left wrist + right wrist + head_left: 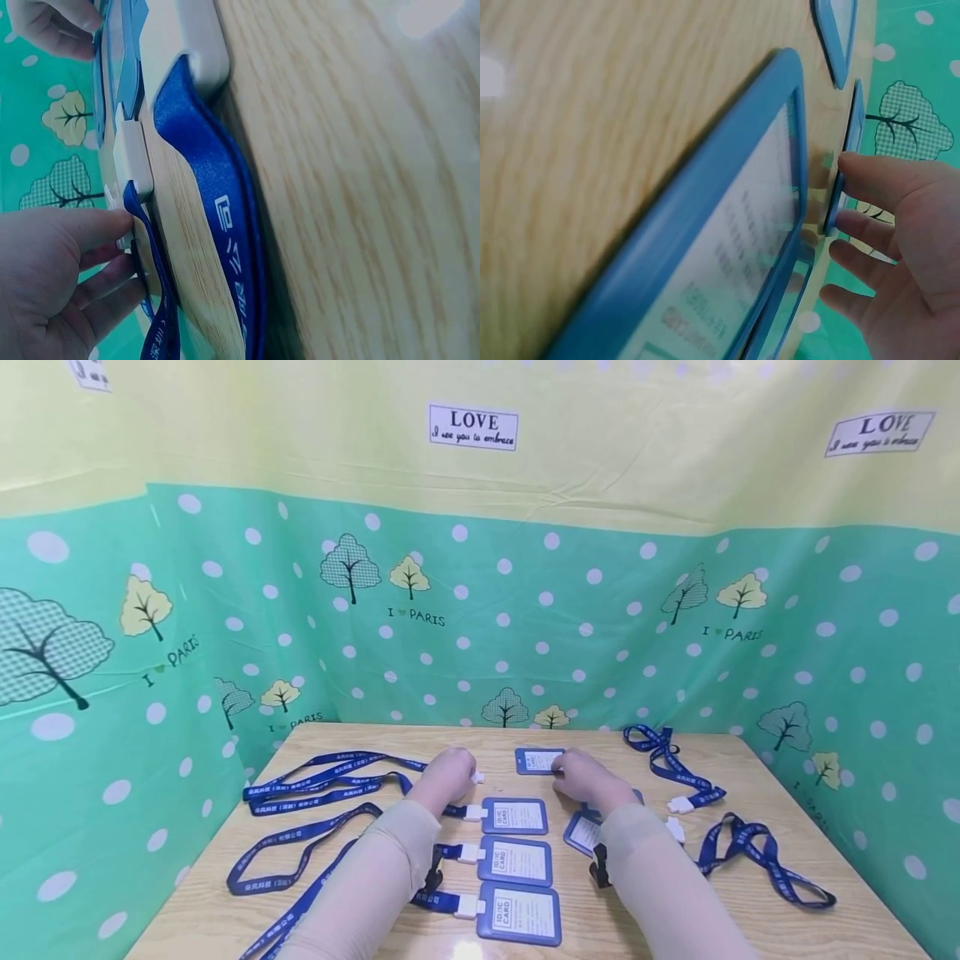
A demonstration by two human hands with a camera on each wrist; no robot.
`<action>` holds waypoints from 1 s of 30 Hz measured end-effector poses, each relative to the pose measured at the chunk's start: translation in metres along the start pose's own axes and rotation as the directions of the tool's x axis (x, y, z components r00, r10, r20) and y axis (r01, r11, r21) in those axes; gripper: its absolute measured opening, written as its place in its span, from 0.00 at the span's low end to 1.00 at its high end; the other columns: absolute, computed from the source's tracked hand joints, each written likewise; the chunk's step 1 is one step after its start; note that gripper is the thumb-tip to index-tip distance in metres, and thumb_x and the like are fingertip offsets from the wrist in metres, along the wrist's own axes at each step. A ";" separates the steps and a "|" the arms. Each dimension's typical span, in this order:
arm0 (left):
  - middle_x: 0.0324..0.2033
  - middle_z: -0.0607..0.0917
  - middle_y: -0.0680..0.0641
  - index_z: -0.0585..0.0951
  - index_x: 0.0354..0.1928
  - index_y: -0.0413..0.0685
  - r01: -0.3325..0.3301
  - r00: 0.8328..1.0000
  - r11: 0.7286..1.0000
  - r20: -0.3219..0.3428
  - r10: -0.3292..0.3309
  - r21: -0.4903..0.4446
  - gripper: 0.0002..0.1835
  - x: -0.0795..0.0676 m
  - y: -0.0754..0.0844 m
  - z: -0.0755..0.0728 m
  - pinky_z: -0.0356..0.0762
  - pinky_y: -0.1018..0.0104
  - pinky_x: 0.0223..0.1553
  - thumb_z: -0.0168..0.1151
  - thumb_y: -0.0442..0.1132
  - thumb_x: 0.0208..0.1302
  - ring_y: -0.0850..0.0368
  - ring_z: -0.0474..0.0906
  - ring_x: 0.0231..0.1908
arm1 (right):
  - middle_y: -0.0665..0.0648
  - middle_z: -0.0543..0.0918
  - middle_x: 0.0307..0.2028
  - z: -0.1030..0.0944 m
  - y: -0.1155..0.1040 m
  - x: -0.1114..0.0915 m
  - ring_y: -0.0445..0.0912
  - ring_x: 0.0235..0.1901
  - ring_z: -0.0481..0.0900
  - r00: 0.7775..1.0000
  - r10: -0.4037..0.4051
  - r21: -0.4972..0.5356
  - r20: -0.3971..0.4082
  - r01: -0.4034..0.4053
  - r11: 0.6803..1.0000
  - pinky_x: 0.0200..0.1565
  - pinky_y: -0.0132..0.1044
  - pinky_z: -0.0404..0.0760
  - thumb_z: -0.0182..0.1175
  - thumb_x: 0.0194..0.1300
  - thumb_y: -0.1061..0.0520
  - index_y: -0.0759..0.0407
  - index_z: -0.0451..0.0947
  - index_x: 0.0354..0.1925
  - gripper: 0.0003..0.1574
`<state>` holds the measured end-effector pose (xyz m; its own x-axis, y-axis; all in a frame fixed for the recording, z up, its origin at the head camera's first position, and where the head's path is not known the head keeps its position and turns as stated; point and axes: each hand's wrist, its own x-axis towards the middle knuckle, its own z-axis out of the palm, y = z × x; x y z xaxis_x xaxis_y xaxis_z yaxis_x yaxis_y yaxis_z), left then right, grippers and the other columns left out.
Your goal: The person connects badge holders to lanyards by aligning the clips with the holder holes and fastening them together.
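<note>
At the back of the table my left hand (450, 774) pinches a blue printed lanyard (405, 762) near its end. The lanyard's white clip (478, 777) pokes out past the fingers toward the right. My right hand (588, 777) holds a blue-framed ID card holder (534, 762) by its right end, thumb and forefinger at its edge; the holder (853, 127) appears edge-on in the right wrist view. Clip and holder lie apart, with wood between them. In front, three card holders (516, 860) form a column, each joined to a lanyard by a white clip (471, 853).
More card holders (581, 832) lie overlapped under the right forearm, partly hidden. To the right are two loose lanyards, one bunched (663, 760) at the back and one looped (765, 852) nearer. Lanyard straps (273, 839) spread over the left side. A patterned green curtain (480, 643) stands behind the table.
</note>
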<state>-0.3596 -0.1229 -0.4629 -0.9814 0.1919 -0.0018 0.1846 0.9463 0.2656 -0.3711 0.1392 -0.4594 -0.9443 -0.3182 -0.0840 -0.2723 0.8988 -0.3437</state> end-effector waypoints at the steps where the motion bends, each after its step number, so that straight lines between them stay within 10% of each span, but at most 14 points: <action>1: 0.36 0.84 0.48 0.87 0.37 0.45 0.001 1.000 1.000 0.001 -0.001 0.004 0.02 0.000 0.000 0.000 0.82 0.56 0.50 0.67 0.33 0.65 0.51 0.82 0.40 | 0.66 0.76 0.61 -0.001 0.000 0.000 0.62 0.64 0.73 1.000 -0.006 -0.005 -0.002 0.006 1.000 0.66 0.58 0.70 0.64 0.68 0.58 0.62 0.81 0.59 0.21; 18: 0.37 0.84 0.47 0.87 0.39 0.44 0.003 1.000 1.000 0.003 -0.003 -0.003 0.04 0.000 0.000 0.002 0.82 0.56 0.51 0.66 0.31 0.65 0.50 0.82 0.41 | 0.53 0.86 0.44 -0.007 -0.011 -0.003 0.48 0.44 0.81 0.999 -0.015 0.018 0.050 0.014 1.000 0.56 0.51 0.80 0.69 0.63 0.61 0.51 0.89 0.41 0.08; 30: 0.35 0.84 0.48 0.87 0.36 0.45 -0.014 1.000 1.000 -0.011 0.014 0.001 0.04 -0.001 0.000 0.001 0.82 0.57 0.50 0.66 0.30 0.64 0.52 0.82 0.39 | 0.61 0.80 0.59 -0.009 -0.009 -0.004 0.59 0.61 0.76 1.000 0.013 0.020 0.015 -0.013 1.000 0.64 0.58 0.72 0.73 0.60 0.57 0.57 0.81 0.60 0.29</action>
<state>-0.3588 -0.1229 -0.4640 -0.9792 0.2025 0.0127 0.1986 0.9436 0.2648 -0.3661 0.1355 -0.4479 -0.9448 -0.3111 -0.1029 -0.2558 0.8966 -0.3615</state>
